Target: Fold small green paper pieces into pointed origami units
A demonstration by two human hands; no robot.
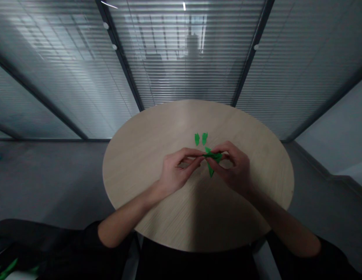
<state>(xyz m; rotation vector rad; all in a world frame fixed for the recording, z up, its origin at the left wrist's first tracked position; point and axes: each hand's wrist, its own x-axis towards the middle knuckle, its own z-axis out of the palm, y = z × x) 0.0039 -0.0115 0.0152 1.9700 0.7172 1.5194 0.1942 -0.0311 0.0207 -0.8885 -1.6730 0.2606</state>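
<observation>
A green piece [217, 157] is finger-pinched by the left hand [177, 171] and right hand [236, 166], probably for steadiness, two green bits [197, 139] lying toward the far edge of the surface [152, 134].

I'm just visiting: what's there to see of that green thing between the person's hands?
The green thing is small, with a darker band across its middle, a short tip above and a longer point hanging below. It looks thin and perhaps folded, like paper, though the material is hard to tell. The left hand pinches its left end; the right hand grips it from the other side, partly hiding it. Both hold it over the round table.
</observation>
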